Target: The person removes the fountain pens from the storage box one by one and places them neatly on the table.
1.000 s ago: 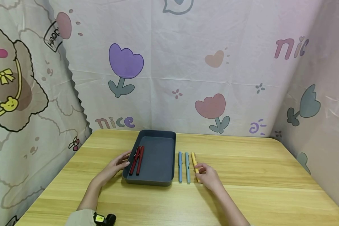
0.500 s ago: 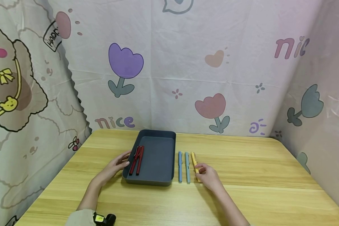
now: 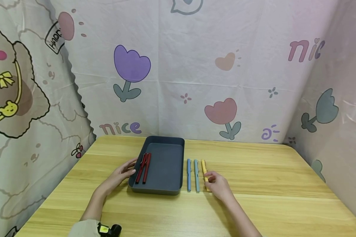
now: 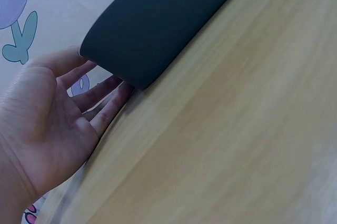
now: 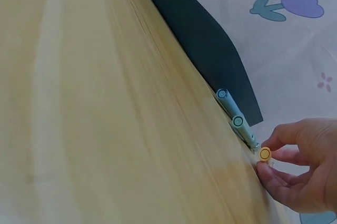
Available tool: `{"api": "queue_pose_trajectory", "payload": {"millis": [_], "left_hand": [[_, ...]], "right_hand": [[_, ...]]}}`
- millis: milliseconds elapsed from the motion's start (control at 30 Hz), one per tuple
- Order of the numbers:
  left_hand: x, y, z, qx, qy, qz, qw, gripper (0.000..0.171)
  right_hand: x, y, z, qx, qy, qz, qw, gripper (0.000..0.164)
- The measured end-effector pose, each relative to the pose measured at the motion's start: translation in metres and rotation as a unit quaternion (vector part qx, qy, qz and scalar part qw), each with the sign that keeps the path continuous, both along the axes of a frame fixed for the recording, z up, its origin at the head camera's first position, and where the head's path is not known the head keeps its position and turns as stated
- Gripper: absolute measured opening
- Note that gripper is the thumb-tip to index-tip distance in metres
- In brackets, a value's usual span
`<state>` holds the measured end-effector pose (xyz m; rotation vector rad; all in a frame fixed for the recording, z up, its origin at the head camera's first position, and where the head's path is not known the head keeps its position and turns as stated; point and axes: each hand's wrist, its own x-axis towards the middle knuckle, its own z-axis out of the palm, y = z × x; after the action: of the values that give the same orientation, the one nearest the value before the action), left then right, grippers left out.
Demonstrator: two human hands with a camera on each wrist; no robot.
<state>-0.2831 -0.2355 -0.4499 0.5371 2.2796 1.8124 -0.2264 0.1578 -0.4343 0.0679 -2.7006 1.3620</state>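
From where I stand, scarcely anything has changed in the last second: both hands keep their places, and at most the far end of the yellow pen (image 3: pixel 204 168) has swung very slightly to the right, so it stands a little straighter. To me that suggests the work rests on this one pen for now, with its placing being adjusted. The right hand (image 3: pixel 220 187) pinches it near its closer end between thumb and fingers, a narrow grip; whether the pen bears fully on the counter (image 3: pixel 151 214) I cannot tell. Just left of that hand lies the green pen (image 3: pixel 196 177), then the blue pen (image 3: pixel 189 176), side by side with slim gaps. Beyond them, between the two hands, sits the dark grey tray (image 3: pixel 166 164). The left hand (image 3: pixel 117 177) touches its outer left side, fingers rather straight and spread, gripping nothing that I can see. Just inside that wall, close by those fingertips, two dark red pens (image 3: pixel 146 169) lie in the tray, touching or nearly so towards their far ends
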Motion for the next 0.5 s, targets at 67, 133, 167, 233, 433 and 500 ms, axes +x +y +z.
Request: {"api": "queue_pose_trajectory", "payload": {"millis": [67,133,167,233,433,500], "left_hand": [[0.0,-0.0001,0.0002,0.0,-0.001,0.001,1.0,0.056],[-0.0002,-0.0002,0.0003,0.0,-0.001,0.001,1.0,0.057],[-0.0004,-0.0002,0.0002,0.0,-0.001,0.001,1.0,0.057],[-0.0004,-0.0001,0.0004,0.0,-0.001,0.001,1.0,0.056],[-0.0004,0.0,0.0004,-0.002,0.001,0.001,1.0,0.055],[-0.0004,0.0,0.0004,-0.002,0.0,0.001,1.0,0.055]], "right_hand": [[-0.0001,-0.0005,-0.0001,0.001,0.001,0.0,1.0,0.024],[0.0,-0.0005,-0.0002,0.003,0.002,0.001,1.0,0.024],[0.0001,-0.0004,-0.0003,0.004,0.002,0.002,1.0,0.024],[-0.0002,-0.0003,-0.0006,0.005,0.003,0.003,1.0,0.024],[-0.0009,-0.001,-0.0011,0.0,0.004,0.003,1.0,0.024],[-0.0006,-0.0013,-0.0012,-0.002,0.004,0.004,1.0,0.024]]}}
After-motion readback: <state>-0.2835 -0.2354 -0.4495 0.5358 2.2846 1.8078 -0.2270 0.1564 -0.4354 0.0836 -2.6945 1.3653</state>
